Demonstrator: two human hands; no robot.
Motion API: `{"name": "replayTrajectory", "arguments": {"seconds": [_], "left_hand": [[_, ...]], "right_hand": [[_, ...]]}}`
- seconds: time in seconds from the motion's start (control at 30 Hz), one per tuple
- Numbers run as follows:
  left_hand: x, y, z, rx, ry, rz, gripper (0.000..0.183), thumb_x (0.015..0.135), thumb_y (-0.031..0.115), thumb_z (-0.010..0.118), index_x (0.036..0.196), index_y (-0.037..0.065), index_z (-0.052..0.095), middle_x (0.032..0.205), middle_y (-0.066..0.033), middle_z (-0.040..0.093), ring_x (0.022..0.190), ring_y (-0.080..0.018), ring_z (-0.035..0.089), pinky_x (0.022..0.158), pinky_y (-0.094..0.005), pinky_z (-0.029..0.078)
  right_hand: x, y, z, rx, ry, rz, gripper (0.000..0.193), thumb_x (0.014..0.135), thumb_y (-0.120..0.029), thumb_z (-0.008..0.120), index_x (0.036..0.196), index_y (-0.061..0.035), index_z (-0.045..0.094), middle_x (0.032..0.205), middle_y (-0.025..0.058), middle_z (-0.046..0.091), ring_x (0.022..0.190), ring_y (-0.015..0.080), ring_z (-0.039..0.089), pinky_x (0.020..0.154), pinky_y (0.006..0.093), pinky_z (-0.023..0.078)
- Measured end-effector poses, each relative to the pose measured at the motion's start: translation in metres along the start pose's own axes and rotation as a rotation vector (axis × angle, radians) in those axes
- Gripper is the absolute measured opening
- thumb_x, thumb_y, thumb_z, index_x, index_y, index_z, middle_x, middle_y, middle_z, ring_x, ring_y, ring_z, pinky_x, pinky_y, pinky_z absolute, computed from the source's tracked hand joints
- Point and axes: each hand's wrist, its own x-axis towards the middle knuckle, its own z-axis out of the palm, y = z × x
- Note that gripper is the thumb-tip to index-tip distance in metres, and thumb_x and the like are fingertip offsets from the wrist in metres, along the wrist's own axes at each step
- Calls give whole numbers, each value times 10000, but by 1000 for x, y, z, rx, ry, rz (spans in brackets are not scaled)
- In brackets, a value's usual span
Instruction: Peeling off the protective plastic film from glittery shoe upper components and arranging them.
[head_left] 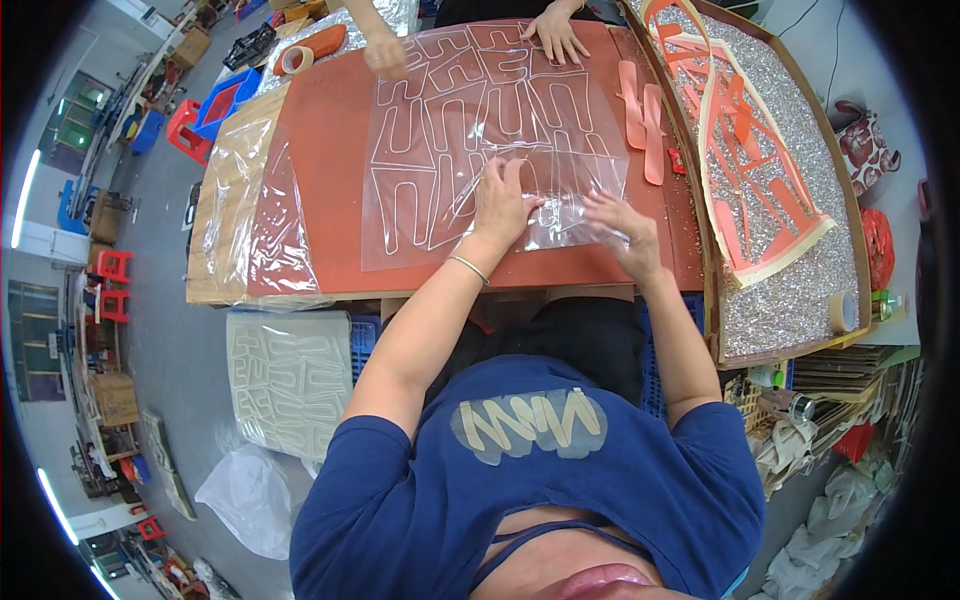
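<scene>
A clear plastic sheet [405, 235] with white-edged, U-shaped and angular outlines lies over the red tabletop. My left hand [503, 205] rests on its near part, thumb and fingers apart. To the right, my right hand [628, 238] is over the sheet's near right edge; motion smears its fingers, so their hold cannot be told. The film between my hands looks creased and shiny. Across the table, a co-worker's one hand [556, 36] lies flat by the sheet's far edge, and the other [385, 55], blurred, is at its far left corner.
Salmon-pink flat strips [652, 135] lie right of the sheet. Beyond them, a brown-edged tray [765, 330] with a glittery surface holds pink pieces and a cream-edged frame. Clear film [235, 215] covers the table's left end. Below it sits a stack of outlined sheets [290, 385].
</scene>
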Motion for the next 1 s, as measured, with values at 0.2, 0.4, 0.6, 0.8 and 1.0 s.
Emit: {"name": "replayTrajectory", "arguments": {"seconds": [0.2,0.4,0.6,0.8,1.0], "left_hand": [[5,13,-6,219,-74,61,749,710,231,785,1373,251,436,1308,-166,390,1181,-369,427,964,-495,389],[-9,-2,-13,236,-50,520,363,823,154,644,1185,150,619,1367,-117,492,1303,-334,397,1051,-499,335],[-78,16,-31,80,-33,521,293,836,91,611,1122,27,612,1239,-151,580,1195,-339,514,1049,-489,368],[-156,24,-55,176,-35,434,262,851,90,606,1098,1,611,1150,-178,614,1124,-319,568,1045,-505,368],[-188,38,-83,268,24,419,242,855,106,589,1074,4,611,1108,-175,627,1094,-304,586,1070,-547,310]], "right_hand": [[-54,-36,-2,29,-39,-31,232,843,-207,656,986,-32,708,1104,167,669,1146,335,585,1052,489,374],[-103,-86,-16,117,-53,-12,282,855,-266,652,967,-12,708,1097,178,669,1153,351,580,1049,501,371],[-148,-130,-30,253,-57,86,347,870,-334,638,1000,-20,709,1094,188,668,1148,361,583,1060,521,348],[-182,-161,-27,433,-90,149,379,864,-340,644,1030,-4,700,1110,194,662,1164,362,570,1071,529,333],[-194,-187,-26,477,-104,195,365,912,-326,596,1018,8,699,1079,193,673,1141,365,586,1070,537,328]]}}
